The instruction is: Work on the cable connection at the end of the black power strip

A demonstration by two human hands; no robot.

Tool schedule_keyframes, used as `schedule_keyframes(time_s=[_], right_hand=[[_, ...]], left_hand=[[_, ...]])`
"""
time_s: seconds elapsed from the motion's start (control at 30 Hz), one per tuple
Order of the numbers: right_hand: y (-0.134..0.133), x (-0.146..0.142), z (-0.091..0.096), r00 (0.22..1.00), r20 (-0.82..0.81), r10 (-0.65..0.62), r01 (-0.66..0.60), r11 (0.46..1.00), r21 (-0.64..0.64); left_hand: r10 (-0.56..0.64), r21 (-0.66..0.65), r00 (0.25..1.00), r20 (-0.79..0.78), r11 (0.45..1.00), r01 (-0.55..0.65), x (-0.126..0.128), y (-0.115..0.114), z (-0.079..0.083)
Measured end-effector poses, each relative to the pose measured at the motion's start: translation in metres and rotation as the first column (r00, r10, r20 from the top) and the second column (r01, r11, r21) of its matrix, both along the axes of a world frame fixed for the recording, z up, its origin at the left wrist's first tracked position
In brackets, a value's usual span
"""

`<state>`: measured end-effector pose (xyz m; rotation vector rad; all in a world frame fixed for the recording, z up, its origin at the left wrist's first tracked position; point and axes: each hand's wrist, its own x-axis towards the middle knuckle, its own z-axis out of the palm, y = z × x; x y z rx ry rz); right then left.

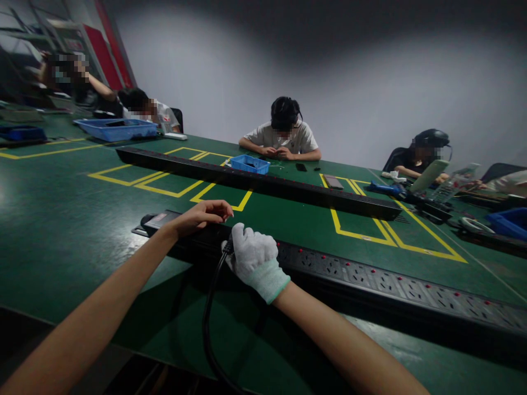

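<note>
A long black power strip point(370, 277) with several sockets and red switches runs across the green table point(61, 219) in front of me. My right hand point(253, 255), in a white glove, is closed around a black plug at the strip's left part; its black cable point(209, 312) loops down over the table's near edge. My bare left hand point(203, 214) rests on the strip's left end with its fingers curled and pressed down on it, close to the gloved hand.
A second long black power strip point(255, 178) lies farther back across yellow floor-style markings. Blue trays point(249, 163), point(117, 129) stand on the table. Several other people sit working along the far and right sides, with tools and a blue bin point(510, 222) at right.
</note>
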<state>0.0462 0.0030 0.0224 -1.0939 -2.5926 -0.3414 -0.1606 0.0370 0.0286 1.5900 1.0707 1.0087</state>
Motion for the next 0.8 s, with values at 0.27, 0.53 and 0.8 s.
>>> schedule_keyframes(time_s=[0.27,0.53,0.8], right_hand=[[-0.0002,0.0004,0.0000,1.000,0.007,0.004,-0.004,1.000,0.009],[0.0005,0.0009,-0.0011,1.000,-0.002,0.015,-0.015,1.000,0.018],[-0.0003,0.0003,-0.0015,1.000,0.001,0.002,-0.002,1.000,0.025]], left_hand=[[0.000,-0.009,1.000,-0.024,1.000,-0.001,-0.0039,0.0029,-0.0019],[0.010,-0.024,1.000,-0.007,1.000,-0.010,-0.0029,0.0015,-0.0011],[0.007,-0.009,1.000,0.029,1.000,-0.006,-0.0022,0.0023,-0.0006]])
